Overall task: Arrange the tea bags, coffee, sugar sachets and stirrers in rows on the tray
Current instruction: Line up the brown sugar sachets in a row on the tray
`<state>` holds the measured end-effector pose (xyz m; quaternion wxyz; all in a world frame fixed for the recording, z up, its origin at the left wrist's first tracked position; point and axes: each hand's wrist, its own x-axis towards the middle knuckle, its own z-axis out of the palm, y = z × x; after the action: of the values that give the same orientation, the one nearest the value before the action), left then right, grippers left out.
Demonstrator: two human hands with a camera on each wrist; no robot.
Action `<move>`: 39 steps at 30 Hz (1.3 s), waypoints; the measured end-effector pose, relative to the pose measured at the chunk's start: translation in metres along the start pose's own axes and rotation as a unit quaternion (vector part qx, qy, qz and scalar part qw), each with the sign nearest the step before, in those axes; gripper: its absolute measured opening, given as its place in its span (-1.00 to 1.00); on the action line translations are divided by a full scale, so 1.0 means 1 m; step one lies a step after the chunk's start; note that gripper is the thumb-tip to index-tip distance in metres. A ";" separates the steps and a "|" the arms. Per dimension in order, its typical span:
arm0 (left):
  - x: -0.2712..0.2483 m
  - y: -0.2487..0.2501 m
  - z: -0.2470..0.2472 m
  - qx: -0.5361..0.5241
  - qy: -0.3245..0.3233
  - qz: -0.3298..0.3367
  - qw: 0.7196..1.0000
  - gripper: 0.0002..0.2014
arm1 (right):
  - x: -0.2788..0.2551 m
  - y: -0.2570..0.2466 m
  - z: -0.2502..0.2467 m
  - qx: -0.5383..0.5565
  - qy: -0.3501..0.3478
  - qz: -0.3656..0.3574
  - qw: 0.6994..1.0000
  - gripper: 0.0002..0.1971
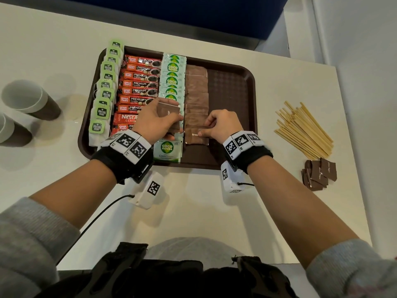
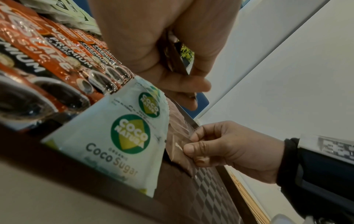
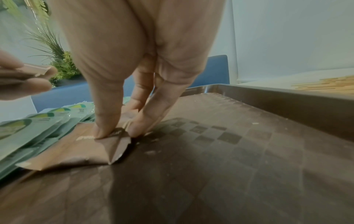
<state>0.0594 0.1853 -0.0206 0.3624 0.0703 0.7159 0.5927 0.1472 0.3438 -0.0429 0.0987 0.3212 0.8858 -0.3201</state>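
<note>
On the brown tray (image 1: 232, 67), tea bags (image 1: 103, 97) line the left edge, then coffee sticks (image 1: 139, 82), then green sugar packets (image 1: 173, 76), then a row of brown sugar sachets (image 1: 196, 93). The right hand (image 1: 221, 125) pinches the nearest sachet (image 1: 194, 137) of that row, flat near the tray's front edge. The left hand (image 1: 153, 119) grips a small stack of brown sachets (image 1: 169, 112) above the green packets; how many is hard to tell. Stirrers (image 1: 305, 130) and spare sachets (image 1: 320, 174) lie on the table's right side.

tray (image 1: 247, 87): brown textured plastic | coffee sachets (image 1: 139, 82): glossy foil | stirrers (image 1: 305, 130): pale wood | table (image 1: 193, 201): smooth matt
</note>
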 end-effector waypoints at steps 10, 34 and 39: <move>-0.003 0.000 0.000 -0.014 -0.068 -0.015 0.997 -0.54 | 0.001 0.000 -0.006 0.026 0.060 -0.016 0.998 -0.71; 0.001 -0.009 0.001 0.049 -0.020 0.033 0.998 -0.70 | -0.001 -0.005 -0.029 0.140 -0.102 -0.049 0.984 -0.85; 0.000 -0.009 0.000 0.051 -0.023 0.027 0.998 -0.69 | -0.006 0.005 -0.015 0.131 -0.128 0.005 0.983 -0.82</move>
<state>0.0628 0.1829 -0.0282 0.3587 0.1210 0.7345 0.5631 0.1555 0.3537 -0.0312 0.1697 0.2922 0.8149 -0.4710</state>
